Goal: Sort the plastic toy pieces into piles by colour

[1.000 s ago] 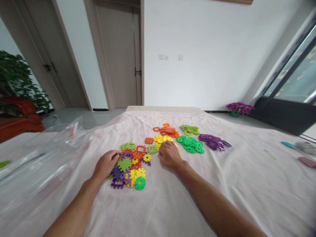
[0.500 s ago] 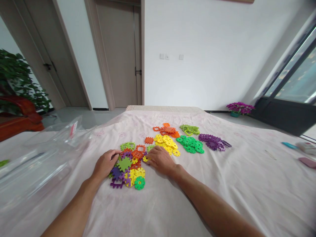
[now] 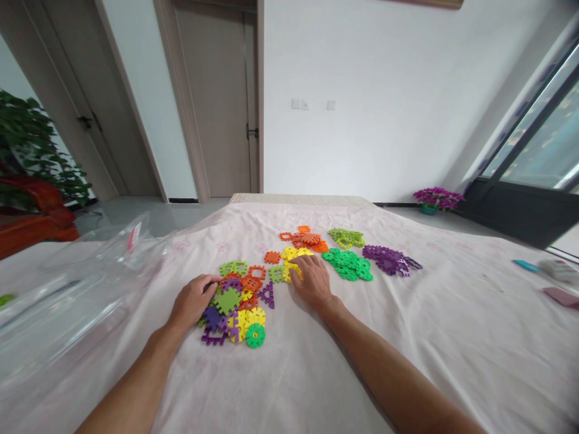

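Observation:
My left hand (image 3: 195,299) lies at the left side of a mixed pile of plastic building pieces, its fingers loosely bent and resting on the edge. In that pile are a light green square piece (image 3: 228,299), yellow notched discs (image 3: 256,316), a green notched disc (image 3: 256,335) and a purple triangular piece (image 3: 267,295). My right hand (image 3: 312,280) is over the pile of yellow notched discs (image 3: 296,252), with yellow showing between thumb and fingers. It appears closed on a yellow disc, though the fingers partly hide it.
Beyond lie sorted piles: orange pieces (image 3: 307,240), light green pieces (image 3: 346,237), green discs (image 3: 348,264) and purple pieces (image 3: 389,260). A clear plastic bag (image 3: 85,301) covers the left side of the cloth (image 3: 280,386). A blue object (image 3: 526,266) lies far right.
My right hand has moved right from the mixed pile to the yellow pile, taking a yellow disc along. The purple triangular piece is now uncovered. My left hand stays put.

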Motion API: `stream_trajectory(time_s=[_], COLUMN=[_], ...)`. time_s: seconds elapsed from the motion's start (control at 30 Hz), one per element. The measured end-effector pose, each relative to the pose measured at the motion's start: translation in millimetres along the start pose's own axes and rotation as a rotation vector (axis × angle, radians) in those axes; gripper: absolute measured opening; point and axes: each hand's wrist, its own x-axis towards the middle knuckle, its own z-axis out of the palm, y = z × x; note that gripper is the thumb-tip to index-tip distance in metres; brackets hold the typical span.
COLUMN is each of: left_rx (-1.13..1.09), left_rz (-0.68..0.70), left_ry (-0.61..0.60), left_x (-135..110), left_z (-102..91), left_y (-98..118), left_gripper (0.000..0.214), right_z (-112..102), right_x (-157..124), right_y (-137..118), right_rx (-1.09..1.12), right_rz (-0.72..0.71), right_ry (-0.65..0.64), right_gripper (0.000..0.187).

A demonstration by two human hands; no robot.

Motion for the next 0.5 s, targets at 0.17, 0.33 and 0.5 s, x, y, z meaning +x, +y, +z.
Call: stream_trajectory(time_s=[0.17,0.33,0.5], left_rx=[0.007,0.008,0.003], left_rz=[-0.005,0.0,0.0], left_ry=[-0.004,-0.004,-0.005], left_x=[-1,0,0], left_z=[-0.8,0.5,1.7], left_y=[1,-2,-3], left_gripper=[0.031,0.032,0.032], right_z=[5,10,13], right_x=[-2,-3,-2], right_y=[-4,-7,-4], right_rx=[0.092,0.125,0.167], right_rz=[-0.173,-0.259,-0.291], right_ry=[-0.121,-0.238,-0.263], right_gripper=[0.034,0.035,0.027])
